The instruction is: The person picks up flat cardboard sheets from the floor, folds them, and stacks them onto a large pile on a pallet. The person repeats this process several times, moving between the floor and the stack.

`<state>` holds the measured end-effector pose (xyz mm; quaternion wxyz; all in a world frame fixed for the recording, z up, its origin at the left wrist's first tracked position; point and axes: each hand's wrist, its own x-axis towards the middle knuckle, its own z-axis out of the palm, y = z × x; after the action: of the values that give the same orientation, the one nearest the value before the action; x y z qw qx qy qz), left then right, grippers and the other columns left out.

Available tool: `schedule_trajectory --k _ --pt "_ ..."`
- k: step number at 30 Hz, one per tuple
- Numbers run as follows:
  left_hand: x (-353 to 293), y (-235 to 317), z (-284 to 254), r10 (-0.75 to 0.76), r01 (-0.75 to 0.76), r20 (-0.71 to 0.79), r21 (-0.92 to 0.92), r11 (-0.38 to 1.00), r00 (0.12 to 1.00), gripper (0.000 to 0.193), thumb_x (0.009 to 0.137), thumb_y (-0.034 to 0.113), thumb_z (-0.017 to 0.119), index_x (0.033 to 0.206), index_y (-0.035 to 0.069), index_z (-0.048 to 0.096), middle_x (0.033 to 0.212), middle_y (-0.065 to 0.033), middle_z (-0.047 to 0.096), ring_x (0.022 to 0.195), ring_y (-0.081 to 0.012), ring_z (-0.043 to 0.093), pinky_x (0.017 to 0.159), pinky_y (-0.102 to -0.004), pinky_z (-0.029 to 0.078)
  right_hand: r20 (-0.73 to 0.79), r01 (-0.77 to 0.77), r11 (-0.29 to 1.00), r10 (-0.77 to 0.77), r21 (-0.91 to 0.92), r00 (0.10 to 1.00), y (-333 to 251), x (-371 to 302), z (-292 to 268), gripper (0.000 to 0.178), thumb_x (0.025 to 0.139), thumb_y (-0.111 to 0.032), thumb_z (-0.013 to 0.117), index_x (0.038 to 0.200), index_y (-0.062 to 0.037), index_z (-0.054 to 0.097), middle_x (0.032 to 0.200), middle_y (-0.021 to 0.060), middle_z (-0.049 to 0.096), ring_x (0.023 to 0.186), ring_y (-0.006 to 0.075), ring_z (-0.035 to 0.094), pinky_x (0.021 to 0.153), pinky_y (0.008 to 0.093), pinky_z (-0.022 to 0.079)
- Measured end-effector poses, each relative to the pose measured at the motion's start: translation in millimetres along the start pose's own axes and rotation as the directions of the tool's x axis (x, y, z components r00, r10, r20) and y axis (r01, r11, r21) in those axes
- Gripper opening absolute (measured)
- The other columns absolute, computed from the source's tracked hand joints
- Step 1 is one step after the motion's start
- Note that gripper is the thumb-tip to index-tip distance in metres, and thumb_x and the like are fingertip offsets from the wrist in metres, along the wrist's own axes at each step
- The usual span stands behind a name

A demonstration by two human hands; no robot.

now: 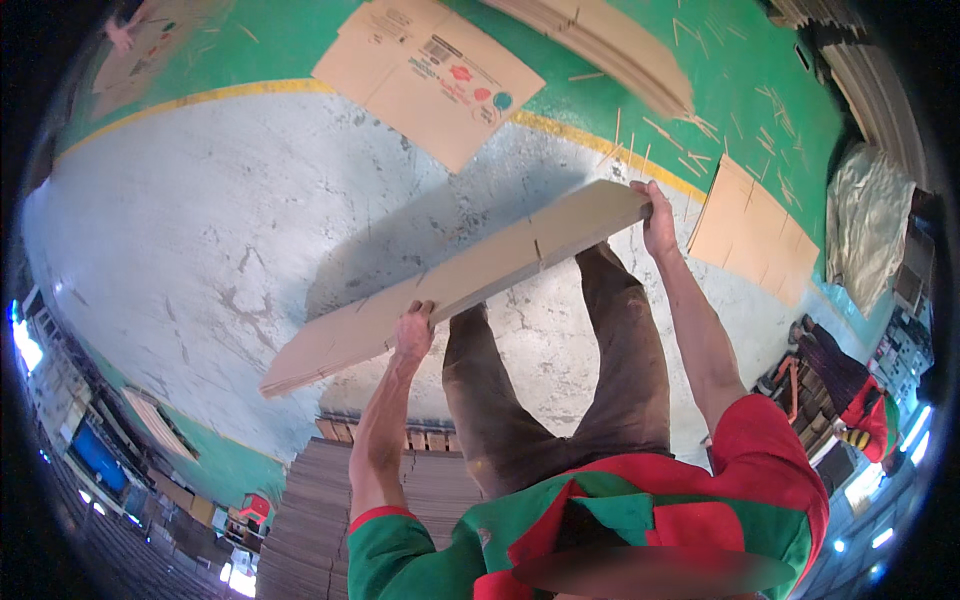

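Both of my hands carry a long stack of flat cardboard sheets point(480, 260), tilted across the view from lower left to upper right in front of my legs. My left hand point(415, 330) grips its near edge left of the middle, fingertips curled over the top. At the right end, my right hand point(655, 220) clasps the corner, with the thumb side on top and the other fingers partly hidden. Slots are cut into the upper face of the stack.
A printed cardboard sheet point(430, 75) lies ahead across a yellow floor line. Another sheet point(752, 232) lies at right, near scattered cardboard strips point(775, 120). A cardboard pile point(610, 45) is at the top. Stacked cardboard point(330, 520) stands beside my left leg. Another person point(865, 410) is far right.
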<state>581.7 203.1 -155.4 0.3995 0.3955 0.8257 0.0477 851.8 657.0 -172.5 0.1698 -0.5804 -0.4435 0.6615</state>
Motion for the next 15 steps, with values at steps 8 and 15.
schedule_trajectory --k 8,15 --pt "-110.2 13.2 -126.3 0.137 -0.146 -0.070 -0.158 0.977 0.988 0.042 0.071 0.004 0.074 0.111 0.009 0.065 0.106 -0.0123 0.067 0.099 -0.0369 0.064 0.084 -0.0472 0.051 0.608 0.592 0.524 -0.165 -0.613 0.776 -215.7 -126.3 4.5 0.094 0.054 -0.032 0.091 0.134 -0.0104 0.048 0.121 0.0046 0.062 0.101 0.0192 0.062 0.088 0.0378 0.051" --pt "-156.2 11.6 -175.8 0.023 -0.095 -0.282 -0.243 0.965 0.959 0.040 0.069 0.000 0.073 0.108 0.011 0.067 0.109 -0.0138 0.068 0.103 -0.0377 0.063 0.088 -0.0443 0.051 0.866 0.923 0.344 -0.393 -0.174 0.309 -312.6 -224.3 38.8 0.037 0.062 -0.013 0.085 0.095 -0.0073 0.071 0.091 0.0077 0.072 0.084 0.0255 0.069 0.074 0.0362 0.054"
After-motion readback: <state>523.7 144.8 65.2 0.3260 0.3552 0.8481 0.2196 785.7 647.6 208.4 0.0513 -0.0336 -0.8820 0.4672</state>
